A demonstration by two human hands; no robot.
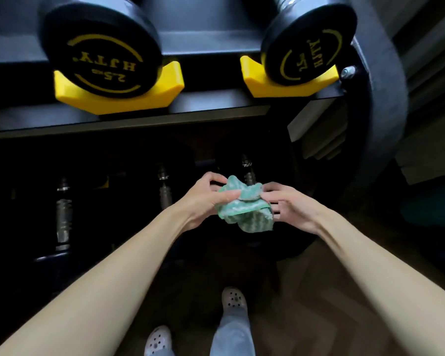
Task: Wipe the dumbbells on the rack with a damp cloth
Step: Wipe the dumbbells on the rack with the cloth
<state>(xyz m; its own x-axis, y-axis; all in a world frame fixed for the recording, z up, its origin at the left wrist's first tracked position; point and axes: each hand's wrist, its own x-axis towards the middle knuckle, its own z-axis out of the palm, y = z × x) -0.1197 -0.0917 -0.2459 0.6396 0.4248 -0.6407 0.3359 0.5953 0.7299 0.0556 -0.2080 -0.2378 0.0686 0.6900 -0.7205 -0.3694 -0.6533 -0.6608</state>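
Note:
A crumpled green cloth (244,208) is held between both hands in front of the dark lower shelf of the rack. My left hand (203,199) pinches its left side and my right hand (290,204) grips its right side. Two black dumbbells with yellow lettering, one on the left (100,50) and one on the right (308,42), rest in yellow cradles on the upper shelf (216,111). Chrome dumbbell handles (63,214) show dimly on the lower shelf; one handle (248,170) sits just behind the cloth.
The rack's curved black side frame (385,111) rises at the right, with a bolt (347,71) near the upper shelf. My feet in pale clogs (234,301) stand on a dark wooden floor (319,304) below the hands.

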